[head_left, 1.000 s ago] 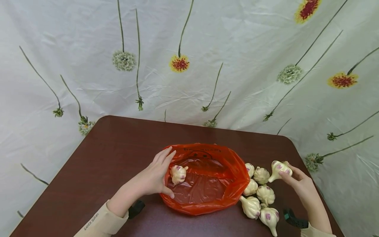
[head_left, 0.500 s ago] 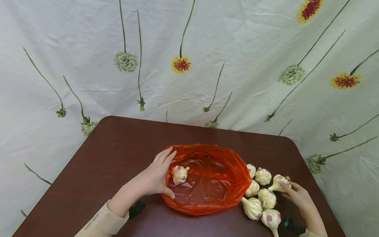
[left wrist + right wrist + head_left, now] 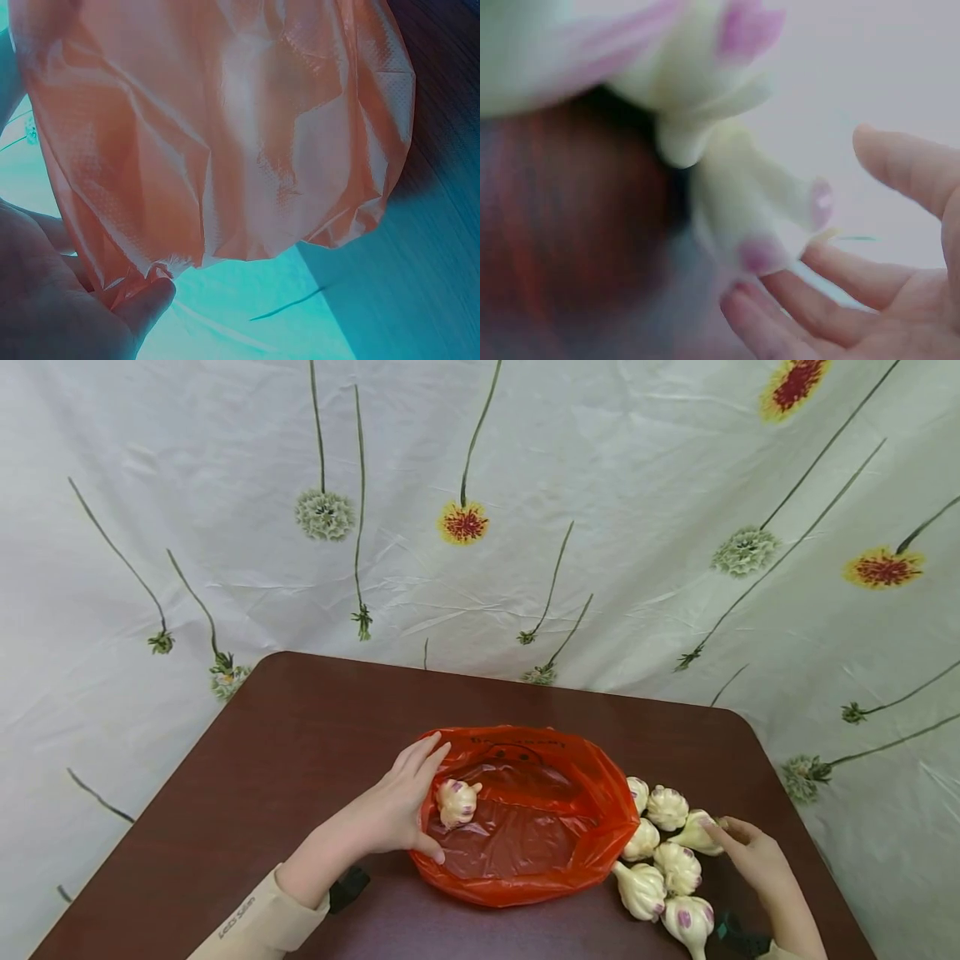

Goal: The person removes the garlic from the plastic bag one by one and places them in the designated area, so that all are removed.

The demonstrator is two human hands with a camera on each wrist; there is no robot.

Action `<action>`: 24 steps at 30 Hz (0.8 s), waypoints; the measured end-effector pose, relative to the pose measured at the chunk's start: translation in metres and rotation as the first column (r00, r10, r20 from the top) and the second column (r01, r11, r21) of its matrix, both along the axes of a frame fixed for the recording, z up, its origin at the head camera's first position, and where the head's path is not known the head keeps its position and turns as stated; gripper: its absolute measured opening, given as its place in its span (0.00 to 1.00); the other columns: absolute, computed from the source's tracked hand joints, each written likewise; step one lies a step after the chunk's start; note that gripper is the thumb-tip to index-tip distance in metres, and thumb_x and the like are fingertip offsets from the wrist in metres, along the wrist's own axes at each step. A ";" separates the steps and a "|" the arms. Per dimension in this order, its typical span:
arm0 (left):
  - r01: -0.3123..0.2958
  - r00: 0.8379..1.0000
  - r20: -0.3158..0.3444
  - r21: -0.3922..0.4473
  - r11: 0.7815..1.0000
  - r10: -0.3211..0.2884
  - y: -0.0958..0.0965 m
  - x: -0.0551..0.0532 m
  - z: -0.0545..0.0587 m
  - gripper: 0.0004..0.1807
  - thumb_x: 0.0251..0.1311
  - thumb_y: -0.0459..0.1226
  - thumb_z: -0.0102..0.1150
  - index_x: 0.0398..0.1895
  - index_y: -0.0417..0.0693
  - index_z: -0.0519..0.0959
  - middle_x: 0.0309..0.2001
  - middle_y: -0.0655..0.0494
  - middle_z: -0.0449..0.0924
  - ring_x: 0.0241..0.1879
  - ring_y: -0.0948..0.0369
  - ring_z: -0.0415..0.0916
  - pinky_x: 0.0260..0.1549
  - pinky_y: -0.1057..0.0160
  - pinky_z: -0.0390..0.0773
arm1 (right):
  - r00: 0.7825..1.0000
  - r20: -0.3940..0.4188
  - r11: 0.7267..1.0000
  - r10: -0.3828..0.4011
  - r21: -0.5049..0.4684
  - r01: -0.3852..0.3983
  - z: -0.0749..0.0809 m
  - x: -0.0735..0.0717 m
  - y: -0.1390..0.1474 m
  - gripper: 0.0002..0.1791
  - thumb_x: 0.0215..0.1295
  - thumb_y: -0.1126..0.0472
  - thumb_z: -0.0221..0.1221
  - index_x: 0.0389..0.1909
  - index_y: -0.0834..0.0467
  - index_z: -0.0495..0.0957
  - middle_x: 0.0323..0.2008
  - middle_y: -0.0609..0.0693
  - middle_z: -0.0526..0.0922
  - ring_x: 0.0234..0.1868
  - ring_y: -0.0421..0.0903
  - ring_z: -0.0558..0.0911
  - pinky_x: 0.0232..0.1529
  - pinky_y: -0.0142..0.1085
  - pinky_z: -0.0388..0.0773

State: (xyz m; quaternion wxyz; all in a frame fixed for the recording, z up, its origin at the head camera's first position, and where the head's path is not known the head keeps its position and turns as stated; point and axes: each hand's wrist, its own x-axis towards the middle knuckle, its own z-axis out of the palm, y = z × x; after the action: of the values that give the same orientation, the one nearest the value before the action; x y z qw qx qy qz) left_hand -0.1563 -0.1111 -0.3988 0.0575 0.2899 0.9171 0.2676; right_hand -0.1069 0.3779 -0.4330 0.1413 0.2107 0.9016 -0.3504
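A red plastic bag [image 3: 517, 889] stands with its mouth wide on the table. My left hand [image 3: 390, 810] holds its left rim; in the left wrist view the thumb [image 3: 154, 300] presses the bunched plastic against the fingers. One garlic bulb [image 3: 457, 802] lies inside the bag at the left. On the right, my right hand [image 3: 763, 864] is at another garlic bulb [image 3: 696, 833] lying among the cluster. The right wrist view shows its thumb [image 3: 900, 169] apart from that bulb, with fingers extended near its underside; whether they touch is unclear.
Several more garlic bulbs [image 3: 641, 891] are clustered against the bag's right side. The dark brown table [image 3: 322, 718] has rounded far corners. Behind it hangs a pale floral cloth [image 3: 420, 593]. A dark wrist strap [image 3: 738, 935] sits on the right wrist.
The right hand has lowered its garlic bulb onto the table beside the other bulbs, and its thumb has come away. My left hand keeps its place on the bag.
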 end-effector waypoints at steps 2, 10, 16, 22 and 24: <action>0.001 1.000 0.000 -0.001 1.000 -0.001 0.001 0.000 0.000 0.72 0.28 0.50 0.85 0.75 0.34 0.50 0.77 0.36 0.43 0.75 0.39 0.42 0.66 0.38 0.63 | 1.000 -0.022 1.000 -0.005 0.026 0.006 0.009 -0.002 -0.004 0.51 0.72 0.34 0.44 0.73 0.75 0.47 0.71 0.76 0.51 0.69 0.73 0.58 0.64 0.63 0.65; 0.000 1.000 -0.004 -0.007 1.000 0.000 0.002 0.000 0.000 0.71 0.29 0.50 0.85 0.75 0.34 0.50 0.77 0.36 0.43 0.75 0.39 0.43 0.66 0.38 0.64 | 0.988 -0.149 0.999 0.031 0.022 -0.028 0.049 -0.007 -0.031 0.48 0.72 0.34 0.46 0.77 0.65 0.47 0.74 0.71 0.51 0.73 0.70 0.53 0.66 0.64 0.60; 0.005 1.000 -0.013 -0.004 1.000 -0.005 0.002 0.000 0.000 0.71 0.28 0.49 0.85 0.75 0.34 0.50 0.76 0.36 0.44 0.75 0.39 0.43 0.66 0.38 0.64 | 0.943 -0.322 0.996 0.079 -0.003 -0.084 0.071 -0.011 -0.064 0.42 0.71 0.38 0.51 0.75 0.61 0.57 0.73 0.67 0.59 0.72 0.68 0.59 0.65 0.64 0.63; 0.000 1.000 -0.004 -0.012 1.000 0.000 0.003 -0.001 0.001 0.71 0.29 0.50 0.85 0.75 0.34 0.50 0.77 0.37 0.43 0.75 0.40 0.42 0.66 0.38 0.64 | 0.886 -0.437 0.982 0.154 -0.036 -0.188 0.087 -0.021 -0.097 0.35 0.71 0.41 0.54 0.71 0.57 0.65 0.70 0.61 0.67 0.70 0.64 0.66 0.63 0.61 0.69; 0.000 1.000 -0.003 -0.015 1.000 0.000 0.003 -0.001 0.001 0.71 0.29 0.50 0.84 0.76 0.35 0.50 0.77 0.37 0.43 0.75 0.40 0.42 0.66 0.38 0.64 | 0.866 -0.467 0.973 0.180 -0.048 -0.227 0.091 -0.024 -0.108 0.32 0.71 0.43 0.55 0.69 0.57 0.67 0.69 0.60 0.69 0.70 0.62 0.67 0.63 0.59 0.71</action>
State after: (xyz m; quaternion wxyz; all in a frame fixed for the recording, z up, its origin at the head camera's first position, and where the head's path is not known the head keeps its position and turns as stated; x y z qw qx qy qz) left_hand -0.1572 -0.1084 -0.3979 0.0583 0.2899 0.9191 0.2604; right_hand -0.1312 0.2698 -0.3415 -0.0291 0.0181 0.9075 -0.4186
